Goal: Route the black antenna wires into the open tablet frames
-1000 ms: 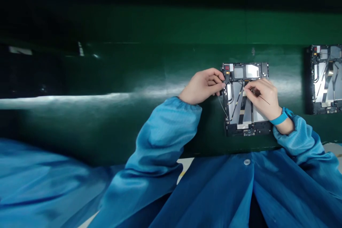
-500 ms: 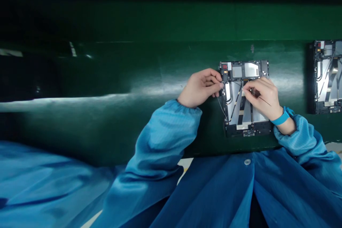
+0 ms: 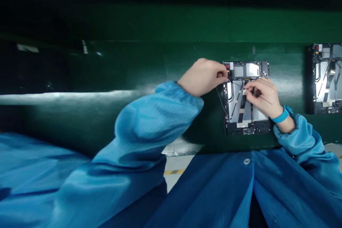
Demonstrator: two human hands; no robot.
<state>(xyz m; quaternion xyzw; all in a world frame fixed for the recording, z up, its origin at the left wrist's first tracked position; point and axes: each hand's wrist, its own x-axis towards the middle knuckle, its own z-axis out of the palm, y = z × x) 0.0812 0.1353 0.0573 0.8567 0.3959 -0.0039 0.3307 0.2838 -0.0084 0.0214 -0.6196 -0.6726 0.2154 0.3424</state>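
An opened tablet-like device (image 3: pixel 263 105) lies on the green bench, its silver panels, dark ribbon cables and black frame exposed. At its upper left edge, my left hand (image 3: pixel 207 74) is closed in a pinch; what sits between the fingertips is hidden. A thin pale wire (image 3: pixel 221 100) runs from the device's left side up under this hand. My right hand (image 3: pixel 263 92) pinches a thin dark rod (image 3: pixel 265 100) above the middle of the device. One end sticks out over the palm, the other slants towards my left fingertips.
A second opened device (image 3: pixel 322 78) of the same kind lies at the right edge. The green bench (image 3: pixel 149 67) has a raised ledge behind. A blue sleeve (image 3: pixel 26 171) fills the lower left, and a dark block-like shape (image 3: pixel 29 71) is at the far left.
My left hand has moved up and right, turning its back upward, with its fingertips now over the device's edge. My right hand keeps its pinch at nearly the same spot.
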